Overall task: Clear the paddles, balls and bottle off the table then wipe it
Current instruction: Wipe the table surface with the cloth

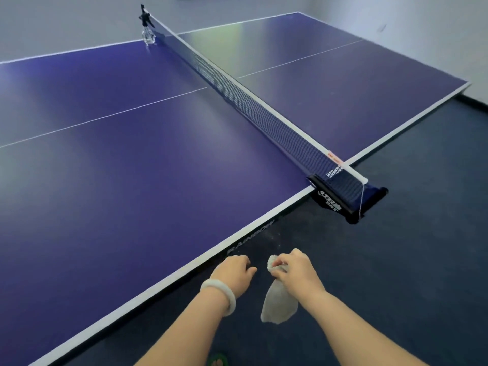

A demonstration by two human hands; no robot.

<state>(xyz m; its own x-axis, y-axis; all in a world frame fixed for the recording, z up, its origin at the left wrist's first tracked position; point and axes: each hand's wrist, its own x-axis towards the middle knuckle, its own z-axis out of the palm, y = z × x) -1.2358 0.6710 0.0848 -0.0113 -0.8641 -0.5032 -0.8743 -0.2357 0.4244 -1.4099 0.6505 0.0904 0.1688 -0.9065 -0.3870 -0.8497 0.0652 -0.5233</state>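
Note:
A blue table tennis table [126,165] fills the view, split by a dark net [253,107]. A clear spray bottle [148,30] with a black trigger head stands at the far edge, beside the net post. No paddles or balls show. Below the near table edge, my right hand [295,270] pinches a pale grey cloth [278,303] that hangs down from its fingers. My left hand [233,273], with a white bangle on the wrist, is held beside it with curled fingers and holds nothing.
The net clamp [348,199] juts out past the near table edge to the right of my hands. Dark blue floor [409,260] lies below and to the right. A green sandal [217,360] shows at the bottom.

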